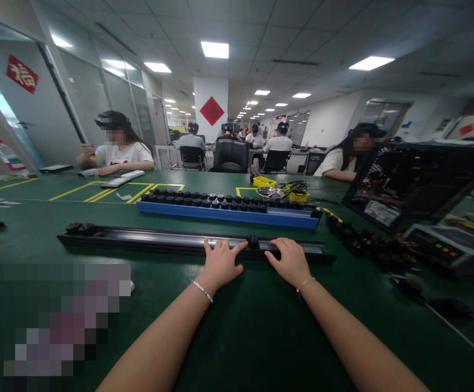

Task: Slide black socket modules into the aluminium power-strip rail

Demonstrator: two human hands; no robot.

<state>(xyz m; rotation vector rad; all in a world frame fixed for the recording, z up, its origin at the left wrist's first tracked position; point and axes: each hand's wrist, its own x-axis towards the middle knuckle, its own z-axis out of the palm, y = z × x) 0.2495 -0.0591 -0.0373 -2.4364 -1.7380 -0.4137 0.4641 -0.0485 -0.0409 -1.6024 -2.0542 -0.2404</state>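
Note:
A long black rail (171,239) with a shiny metal channel lies across the green table. My left hand (222,264) rests at its front edge with the fingers spread, the index finger reaching toward a small black part (254,242) that sits in the channel. Just right of that part, my right hand (289,260) touches the rail with its fingers apart. Neither hand grips anything. More black parts (79,227) sit at the rail's left end. Behind it, a blue rail (224,213) holds rows of several black parts.
At the right stand an open computer case (374,190), a power supply unit (445,245) and a heap of black parts (368,242). Yellow trays (263,182) and a metal dish (269,193) lie behind the blue rail. People sit across the table.

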